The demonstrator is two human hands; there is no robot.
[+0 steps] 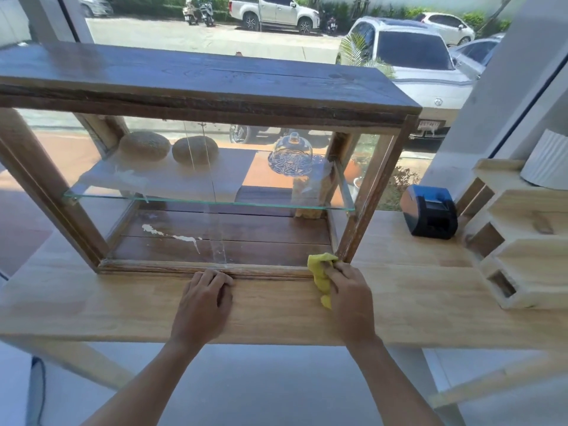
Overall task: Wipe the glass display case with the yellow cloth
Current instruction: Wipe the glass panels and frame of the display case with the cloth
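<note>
Case (pixel 215 96) of wood and glass stands on a pale wooden counter (pixel 399 296) before a window, its front pane facing the person. Inside, a glass shelf (pixel 209 202) carries two round loaves and a cut-glass dome; the floor below shows a white smear (pixel 172 236), and I cannot tell whether that lies on the boards or on the pane.

Right hand (pixel 350 299) is closed around the bunched cloth (pixel 322 276), thumb and fingers pinching it, and holds it at the lower right corner of the case where the bottom rail meets the upright. Left hand (pixel 206 299) rests on the counter with fingers curled, knuckles against the bottom rail (pixel 153 267) near its middle; it holds nothing and seems to steady the case.

The step in hand looks like working the bottom edge and corner of the front. To do it well, I would open the cloth out flatter so more of it meets the surface, since a tight wad cleans only a narrow track. Push a fold into the corner joint, then draw along the rail towards the left hand in one stroke. Keep the left hand pressing so the case does not slide back towards the window. Streaks show on the pane near the centre, above the rail, so overlapping passes across the glass appear still to be needed, with light pressure.
</note>
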